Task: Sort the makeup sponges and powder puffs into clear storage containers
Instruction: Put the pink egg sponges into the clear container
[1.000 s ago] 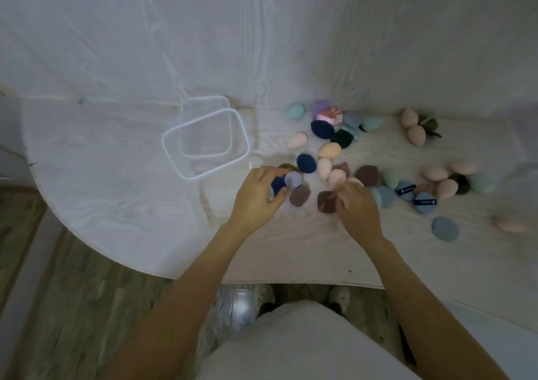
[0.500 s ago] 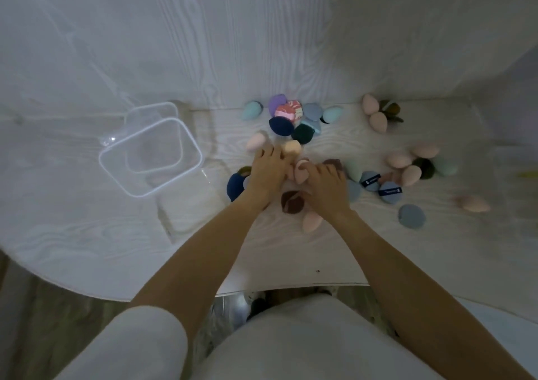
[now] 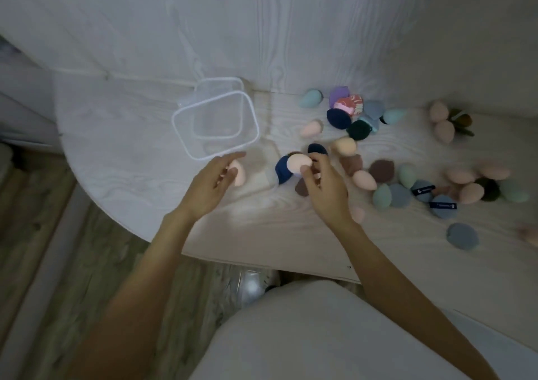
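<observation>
Right hand (image 3: 326, 187) pinches a peach egg-shaped sponge (image 3: 299, 164); left hand (image 3: 211, 181) loosely grasps another sponge (image 3: 239, 175) beside the clear box (image 3: 186, 135).

Two clear containers (image 3: 215, 123), nested; roughly thirty sponges and puffs (image 3: 378, 158); two hands.

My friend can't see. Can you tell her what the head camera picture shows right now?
A person's left hand carries a peach egg-shaped makeup sponge beside an empty clear square plastic container, while the right hand pinches another peach sponge. Colourful sponges and round powder puffs lie scattered to the right on the white wood-grain table.
</observation>
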A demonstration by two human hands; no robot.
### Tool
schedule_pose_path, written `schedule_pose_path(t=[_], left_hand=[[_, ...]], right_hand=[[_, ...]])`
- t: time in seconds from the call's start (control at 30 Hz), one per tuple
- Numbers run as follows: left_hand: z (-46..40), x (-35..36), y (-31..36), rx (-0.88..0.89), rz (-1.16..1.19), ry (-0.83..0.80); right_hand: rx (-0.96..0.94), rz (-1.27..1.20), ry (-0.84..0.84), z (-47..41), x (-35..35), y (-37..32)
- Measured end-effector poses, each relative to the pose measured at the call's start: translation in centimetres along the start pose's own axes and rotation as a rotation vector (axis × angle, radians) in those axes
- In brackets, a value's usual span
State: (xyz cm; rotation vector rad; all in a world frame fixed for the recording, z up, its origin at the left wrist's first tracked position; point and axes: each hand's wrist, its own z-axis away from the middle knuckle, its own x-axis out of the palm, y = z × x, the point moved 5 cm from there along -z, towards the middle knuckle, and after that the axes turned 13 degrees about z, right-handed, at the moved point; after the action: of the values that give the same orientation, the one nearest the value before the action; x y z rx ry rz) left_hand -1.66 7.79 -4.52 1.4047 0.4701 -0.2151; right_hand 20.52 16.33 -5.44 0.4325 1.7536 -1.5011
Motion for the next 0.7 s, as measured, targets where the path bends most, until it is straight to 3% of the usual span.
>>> schedule_pose_path(t=[0.1,0.23,0.33,0.7], left_hand=[[0.8,-0.4,-1.9,0.016,-0.303,-0.169],[0.7,-0.5,-2.1,0.149,-0.618,-0.17],[0.6,-0.6,-2.3,0.149,-0.656,-0.167],[3.4,-1.0,-4.0,0.11,-0.588,-0.222]], right_hand=[[-0.091,-0.013,-0.051,0.3,2.2,-2.0],[-0.212,0.084,-0.113,0.4,4.3,-4.2],[-0.281,0.202,-0.145,0.6,5.3,-4.9],[-0.25,0.34,-0.115,0.3,6.3,-5.2]])
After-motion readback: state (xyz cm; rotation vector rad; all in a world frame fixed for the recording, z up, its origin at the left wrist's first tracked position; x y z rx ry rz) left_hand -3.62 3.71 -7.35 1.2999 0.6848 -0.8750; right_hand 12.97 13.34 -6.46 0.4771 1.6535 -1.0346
